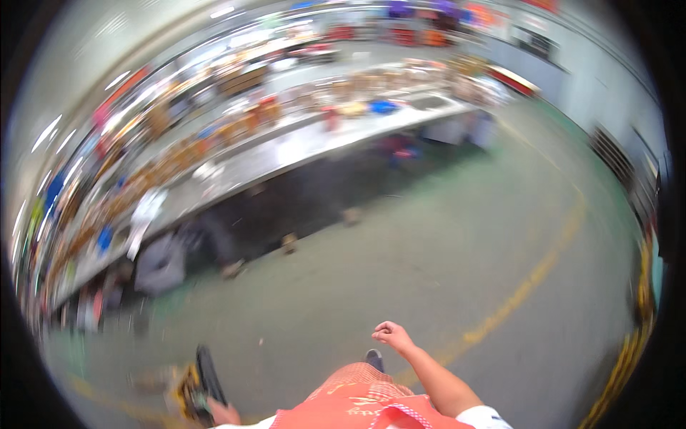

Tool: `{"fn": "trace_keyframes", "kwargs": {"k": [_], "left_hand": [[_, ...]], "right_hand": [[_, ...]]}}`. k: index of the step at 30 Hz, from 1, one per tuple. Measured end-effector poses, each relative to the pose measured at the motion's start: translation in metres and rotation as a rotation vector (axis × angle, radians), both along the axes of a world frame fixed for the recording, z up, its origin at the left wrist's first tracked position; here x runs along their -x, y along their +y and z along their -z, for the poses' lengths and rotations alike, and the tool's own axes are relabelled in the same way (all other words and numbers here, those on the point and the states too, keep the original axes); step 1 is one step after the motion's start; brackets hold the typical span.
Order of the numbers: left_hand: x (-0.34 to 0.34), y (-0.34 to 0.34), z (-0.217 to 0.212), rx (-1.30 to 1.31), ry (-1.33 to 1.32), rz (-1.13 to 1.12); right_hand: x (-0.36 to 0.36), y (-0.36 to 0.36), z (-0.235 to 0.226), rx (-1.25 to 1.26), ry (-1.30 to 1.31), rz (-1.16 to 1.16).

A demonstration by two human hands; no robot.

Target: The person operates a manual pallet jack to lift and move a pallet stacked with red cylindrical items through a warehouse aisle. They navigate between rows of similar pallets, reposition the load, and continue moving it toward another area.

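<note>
At the lower left edge, my left hand [223,413] is closed against a yellow-and-black device [187,392] with a long dark upper part. Blur hides its exact kind and most of my grip. My right hand [391,334] hangs in front of me over the grey floor, its fingers curled in loosely with nothing visible in them. Below it show my red apron [343,404] and the tip of one dark shoe [374,357].
A long metal worktable [286,154] crosses from the left to the far right, covered with blurred goods. A grey bin [161,264] stands under its near end. A yellow line [514,304] curves over the floor. Dark slatted racks [611,157] stand by the right wall.
</note>
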State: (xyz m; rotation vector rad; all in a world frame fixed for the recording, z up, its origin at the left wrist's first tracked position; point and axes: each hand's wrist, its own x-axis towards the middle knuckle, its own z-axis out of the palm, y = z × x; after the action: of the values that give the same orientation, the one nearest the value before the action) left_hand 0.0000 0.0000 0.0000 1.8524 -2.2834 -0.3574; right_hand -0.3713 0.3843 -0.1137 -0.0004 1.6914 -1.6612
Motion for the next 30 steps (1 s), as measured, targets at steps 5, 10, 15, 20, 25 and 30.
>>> {"fn": "trace_keyframes", "kwargs": {"k": [5, 10, 15, 20, 25, 30], "left_hand": [[0.032, 0.103, -0.025, -0.033, -0.031, -0.242], [0.086, 0.135, -0.114, -0.131, 0.026, -0.266], [0.08, 0.156, -0.191, 0.017, 0.111, -0.26], [0.028, 0.203, -0.25, 0.35, 0.027, -0.678], [-0.02, 0.182, -0.218, 0.97, 0.291, -0.937], [-0.072, 0.124, -0.175, 1.22, 0.978, -0.978]], "right_hand": [[0.059, -0.138, -0.055, 0.16, 0.361, -0.633], [0.04, -0.279, -0.14, 0.349, 0.783, -1.077], [-0.033, -0.382, -0.196, 0.792, 0.713, -1.163], [-0.093, -0.464, -0.255, 1.102, 0.68, -1.306], [-0.136, -0.492, -0.262, 1.144, 0.556, -1.136], [-0.176, -0.538, -0.26, 1.203, 0.659, -0.855]]}}
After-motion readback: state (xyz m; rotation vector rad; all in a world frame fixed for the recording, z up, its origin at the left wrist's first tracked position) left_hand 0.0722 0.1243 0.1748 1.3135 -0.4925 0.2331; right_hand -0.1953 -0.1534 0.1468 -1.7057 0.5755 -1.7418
